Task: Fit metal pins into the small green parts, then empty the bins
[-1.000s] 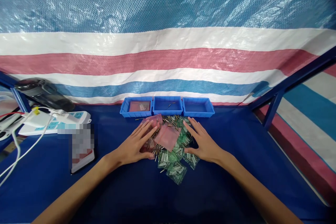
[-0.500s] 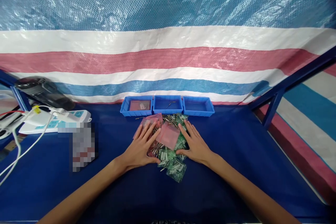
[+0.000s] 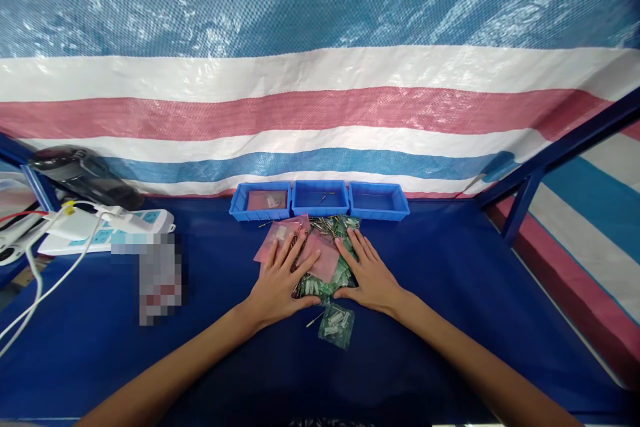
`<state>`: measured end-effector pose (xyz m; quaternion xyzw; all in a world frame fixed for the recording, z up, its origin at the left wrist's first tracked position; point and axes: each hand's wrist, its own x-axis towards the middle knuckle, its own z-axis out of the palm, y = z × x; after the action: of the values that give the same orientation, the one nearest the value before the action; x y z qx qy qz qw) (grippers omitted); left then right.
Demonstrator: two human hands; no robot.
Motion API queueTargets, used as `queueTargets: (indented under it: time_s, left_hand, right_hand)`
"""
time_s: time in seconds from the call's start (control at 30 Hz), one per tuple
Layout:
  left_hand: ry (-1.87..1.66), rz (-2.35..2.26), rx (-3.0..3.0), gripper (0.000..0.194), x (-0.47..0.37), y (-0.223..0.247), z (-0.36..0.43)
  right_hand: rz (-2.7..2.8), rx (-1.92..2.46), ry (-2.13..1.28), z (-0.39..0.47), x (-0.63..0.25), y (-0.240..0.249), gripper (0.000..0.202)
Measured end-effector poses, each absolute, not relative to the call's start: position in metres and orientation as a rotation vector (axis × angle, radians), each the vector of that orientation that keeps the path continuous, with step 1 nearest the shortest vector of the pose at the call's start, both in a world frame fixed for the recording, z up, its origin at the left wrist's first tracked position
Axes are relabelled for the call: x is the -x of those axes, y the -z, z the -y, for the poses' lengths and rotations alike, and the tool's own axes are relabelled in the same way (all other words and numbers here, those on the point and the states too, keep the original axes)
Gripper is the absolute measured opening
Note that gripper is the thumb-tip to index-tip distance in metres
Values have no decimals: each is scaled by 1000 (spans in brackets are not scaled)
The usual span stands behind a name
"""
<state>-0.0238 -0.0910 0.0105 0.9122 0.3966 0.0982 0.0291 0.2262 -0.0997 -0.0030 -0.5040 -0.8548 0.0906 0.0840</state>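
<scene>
Both my hands rest with spread fingers on a mixed pile on the blue tabletop. My left hand (image 3: 279, 280) lies over the pile's left side, its fingers on a pink plastic bag (image 3: 325, 259) and close to another pink bag (image 3: 267, 248). On the right edge, my right hand (image 3: 370, 273) touches green-tinted clear bags (image 3: 341, 275) of small pale parts. Thin metal rivet-like pins (image 3: 325, 224) stick out at the back of the heap. Nearer me lie a separate green bag (image 3: 337, 325) and one loose pin (image 3: 314, 320). Parts under my palms are hidden.
Behind the pile stand a left blue bin (image 3: 240, 203) with a pink bag inside, a middle bin (image 3: 320, 213) with a pin or two, and a right bin (image 3: 379, 215). At left are a white power strip (image 3: 163, 220), cables and a dark bottle (image 3: 85, 177). Blue frame bars (image 3: 550, 153) rise at right.
My left hand has slid right, with its thumb now closer to my right hand. More of the left pink bag shows, and the front green bag now lies apart from the pile.
</scene>
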Motion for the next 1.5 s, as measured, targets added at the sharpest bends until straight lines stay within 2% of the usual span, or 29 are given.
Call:
queueTargets:
  time_s: [0.17,0.47,0.7,0.93,1.27,1.4,1.5]
  left_hand:
    - [-323,-1247,-2819,78,26,-12,88]
    - [-278,-1153,-2857,98,36,-9,111]
    - [-300,-1210,-2888,87,31,-8,101]
    - [-301,-1248,-2907,81,27,-4,98]
    - [-307,-1194,-2914,85,30,-9,99]
    - [-320,-1187,-2890,85,29,-13,101]
    - [-361,-1186,-2879,80,28,-20,98]
  right_hand:
    - [2535,1497,-283,100,-226,-1,102]
    - [2577,1429,-293,136,-231,-8,110]
    - [2495,1542,-194,120,-224,-2,110]
    - [2475,1631,-296,105,-222,1,108]
    - [2466,1585,-385,107,-226,-3,103]
    - [2451,1505,-385,103,-233,-14,93]
    - [2373,1442,-319,96,-234,-25,71]
